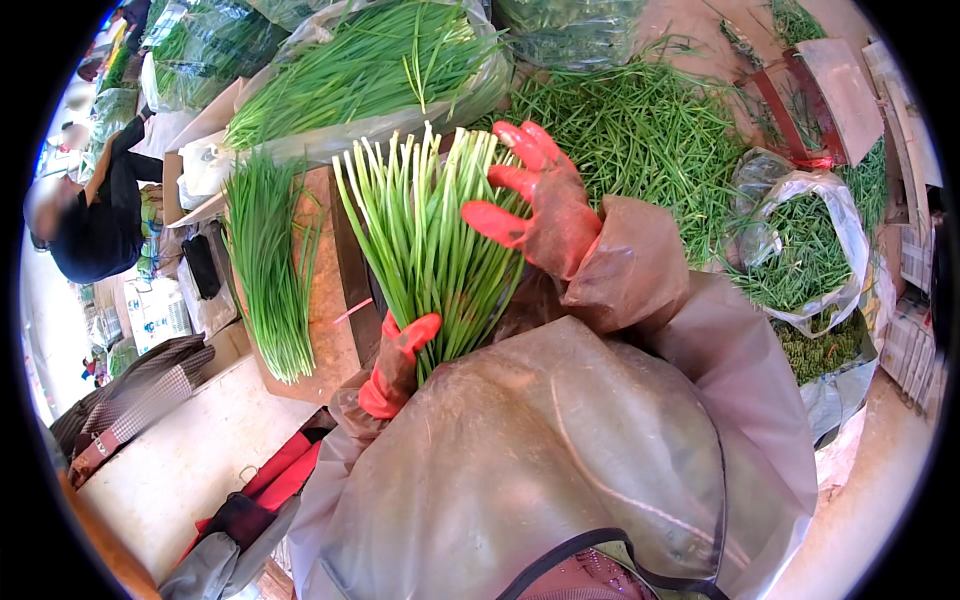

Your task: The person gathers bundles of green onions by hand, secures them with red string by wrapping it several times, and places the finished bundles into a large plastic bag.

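Note:
A thick bunch of garlic chives (425,230) stands upright in front of me, pale cut ends pointing up and away. My left hand (395,365), in a red rubber glove, is closed round its lower part. Beside the upper right of the bunch is my right hand (548,205), in a dirt-smeared red glove with fingers spread. Its fingertips come close to the stems; whether they touch I cannot tell. Another bunch of garlic chives (270,280) lies on a brown board (335,290) to the left.
Beyond the board, a plastic-lined cardboard box (205,130) is heaped with long chives. Loose green trimmings (640,140) cover the floor ahead. At right are a clear plastic bag (850,215) of trimmings and an open carton (840,100). A person (95,225) in dark clothes sits at far left.

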Available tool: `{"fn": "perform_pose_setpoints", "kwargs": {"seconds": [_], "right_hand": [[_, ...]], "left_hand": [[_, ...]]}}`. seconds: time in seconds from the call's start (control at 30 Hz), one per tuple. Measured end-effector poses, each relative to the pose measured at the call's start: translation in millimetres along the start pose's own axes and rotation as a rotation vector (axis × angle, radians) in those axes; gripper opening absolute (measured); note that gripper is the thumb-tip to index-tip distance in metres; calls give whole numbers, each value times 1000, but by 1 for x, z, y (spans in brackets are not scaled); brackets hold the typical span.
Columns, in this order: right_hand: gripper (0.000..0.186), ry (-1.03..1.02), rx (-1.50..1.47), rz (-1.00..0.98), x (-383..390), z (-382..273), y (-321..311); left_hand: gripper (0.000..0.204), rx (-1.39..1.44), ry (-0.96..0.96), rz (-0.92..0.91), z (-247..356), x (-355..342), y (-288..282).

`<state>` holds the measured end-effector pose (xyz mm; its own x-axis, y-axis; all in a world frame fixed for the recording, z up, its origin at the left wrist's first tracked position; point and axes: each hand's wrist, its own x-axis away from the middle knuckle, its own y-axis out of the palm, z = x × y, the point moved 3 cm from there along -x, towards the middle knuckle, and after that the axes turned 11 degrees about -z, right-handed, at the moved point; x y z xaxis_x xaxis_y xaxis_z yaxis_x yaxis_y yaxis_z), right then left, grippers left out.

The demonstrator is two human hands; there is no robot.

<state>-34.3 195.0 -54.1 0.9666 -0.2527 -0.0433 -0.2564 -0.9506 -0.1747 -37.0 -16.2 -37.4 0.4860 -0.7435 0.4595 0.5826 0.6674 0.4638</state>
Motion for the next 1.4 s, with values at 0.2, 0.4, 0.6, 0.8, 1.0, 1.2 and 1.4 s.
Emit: {"fn": "perform_pose_setpoints", "kwargs": {"seconds": [0.2, 0.4, 0.6, 0.8, 1.0, 1.2, 1.4], "right_hand": [[16, 46, 54, -248, -1, -8, 2], [14, -230, -713, -514, -14, 33, -54], [15, -86, -1148, -348, -8, -9, -126], [20, 73, 269, 148, 7, 15, -190], [33, -380, 498, -143, -11, -58, -57], [12, -373, 893, -417, -16, -46, -15], [15, -325, 418, -342, -2, -30, -10]], "left_hand": [[43, 71, 1, -28, -1, 1, -2], [44, 57, -69, -79, -2, -3, -3], [45, 75, -47, -20, -5, 0, 1], [47, -58, 61, -13, -3, -5, 2], [48, 48, 78, -89, 5, -3, 13], [45, 427, 4, -29, 3, -2, 27], [43, 412, -12, -71, 2, -8, 22]]}}
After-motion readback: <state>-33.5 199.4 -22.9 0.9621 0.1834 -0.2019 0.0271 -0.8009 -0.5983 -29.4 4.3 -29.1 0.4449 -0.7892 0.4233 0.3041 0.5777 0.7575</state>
